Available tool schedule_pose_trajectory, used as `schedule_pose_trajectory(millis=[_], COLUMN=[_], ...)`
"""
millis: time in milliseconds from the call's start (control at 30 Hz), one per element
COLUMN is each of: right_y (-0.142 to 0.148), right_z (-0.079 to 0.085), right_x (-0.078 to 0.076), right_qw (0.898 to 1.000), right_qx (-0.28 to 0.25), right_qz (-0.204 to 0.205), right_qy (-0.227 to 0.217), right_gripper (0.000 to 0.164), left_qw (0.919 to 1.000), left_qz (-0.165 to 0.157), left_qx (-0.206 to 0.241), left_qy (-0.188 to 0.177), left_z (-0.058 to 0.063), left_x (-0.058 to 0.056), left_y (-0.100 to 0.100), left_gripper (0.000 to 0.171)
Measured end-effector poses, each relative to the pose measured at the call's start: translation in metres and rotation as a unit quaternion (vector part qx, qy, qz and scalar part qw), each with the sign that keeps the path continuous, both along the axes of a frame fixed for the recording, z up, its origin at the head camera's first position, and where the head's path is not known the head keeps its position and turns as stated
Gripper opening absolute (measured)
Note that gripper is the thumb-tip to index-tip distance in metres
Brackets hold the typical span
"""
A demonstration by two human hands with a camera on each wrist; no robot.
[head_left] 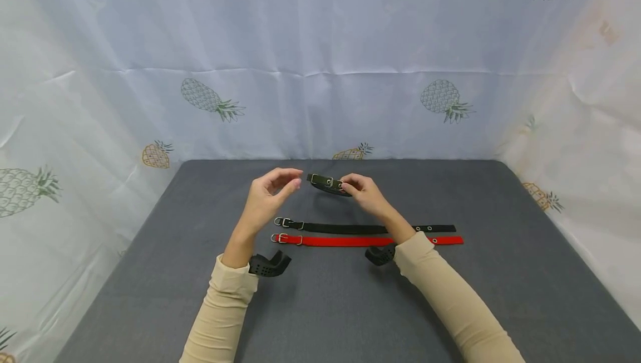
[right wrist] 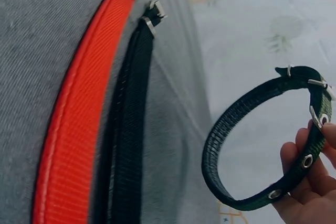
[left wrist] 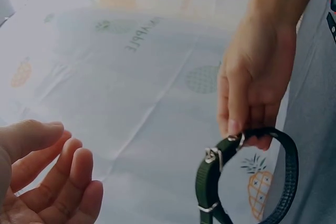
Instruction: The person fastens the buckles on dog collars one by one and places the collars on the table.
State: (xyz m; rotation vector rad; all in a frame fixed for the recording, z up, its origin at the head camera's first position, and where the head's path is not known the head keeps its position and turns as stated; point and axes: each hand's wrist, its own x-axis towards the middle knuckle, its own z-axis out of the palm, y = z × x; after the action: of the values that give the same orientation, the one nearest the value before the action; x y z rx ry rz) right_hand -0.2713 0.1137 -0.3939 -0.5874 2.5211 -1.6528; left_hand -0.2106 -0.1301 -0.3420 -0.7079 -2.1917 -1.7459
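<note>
A dark green collar (head_left: pixel 320 180) with metal buckle and eyelets is closed into a loop and held above the table. My right hand (head_left: pixel 366 194) pinches it between thumb and fingers near the D-ring and buckle; in the right wrist view the loop (right wrist: pixel 212 153) hangs off to the left of the fingers. Just left of the collar, my left hand (head_left: pixel 267 196) is raised with loosely bent fingers and thumb apart, holding nothing. The left wrist view shows those fingers (left wrist: pixel 81 169) away from the looped collar (left wrist: pixel 205 182).
Below the hands, a black collar (head_left: pixel 345 229) and a red collar (head_left: pixel 340 241) lie stretched flat side by side on the grey table (head_left: pixel 320 307), buckles at the left. A white pineapple-print curtain (head_left: pixel 320 34) hangs behind and around the table.
</note>
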Motion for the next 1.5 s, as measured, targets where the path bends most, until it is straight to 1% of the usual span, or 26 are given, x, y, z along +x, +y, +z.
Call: schedule_pose_trajectory(millis=[133, 200, 367, 533, 733, 933, 1000, 1200, 1500], right_y=[-0.003, -0.004, -0.008, -0.013, -0.016, -0.019, -0.02, -0.025, -0.031], right_z=[-0.007, -0.01, -0.018, -0.025, -0.03, -0.032, -0.033, -0.035, -0.036], right_x=[-0.004, -0.005, -0.007, -0.006, -0.004, -0.004, -0.004, -0.005, -0.005], right_qw=[0.999, 0.997, 0.992, 0.987, 0.982, 0.98, 0.98, 0.976, 0.971], right_qx=[0.034, 0.057, 0.095, 0.119, 0.14, 0.162, 0.17, 0.196, 0.229], right_qz=[-0.013, -0.016, -0.021, -0.017, -0.01, -0.007, -0.002, 0.013, 0.009], right_qy=[0.024, 0.046, 0.085, 0.108, 0.123, 0.112, 0.104, 0.1, 0.067], right_gripper=[0.022, 0.021, 0.019, 0.019, 0.018, 0.017, 0.017, 0.016, 0.014], left_qw=[1.0, 1.0, 1.0, 1.0, 1.0, 1.0, 1.0, 1.0, 1.0], left_qz=[-0.001, -0.001, -0.002, -0.002, -0.004, -0.005, -0.004, -0.003, -0.004], left_qx=[0.002, 0.003, 0.005, 0.002, 0.0, -0.001, -0.002, 0.001, 0.001], left_qy=[0.003, 0.003, 0.001, -0.003, -0.006, -0.003, -0.002, -0.001, -0.001], left_z=[0.001, 0.001, 0.001, 0.002, 0.002, 0.001, 0.001, 0.001, 0.002], left_x=[0.0, 0.001, 0.0, 0.001, 0.001, 0.001, 0.002, 0.002, 0.002], left_y=[0.001, 0.001, 0.001, 0.002, 0.002, 0.002, 0.003, 0.002, 0.002], left_gripper=[0.023, 0.023, 0.023, 0.023, 0.023, 0.023, 0.022, 0.022, 0.022])
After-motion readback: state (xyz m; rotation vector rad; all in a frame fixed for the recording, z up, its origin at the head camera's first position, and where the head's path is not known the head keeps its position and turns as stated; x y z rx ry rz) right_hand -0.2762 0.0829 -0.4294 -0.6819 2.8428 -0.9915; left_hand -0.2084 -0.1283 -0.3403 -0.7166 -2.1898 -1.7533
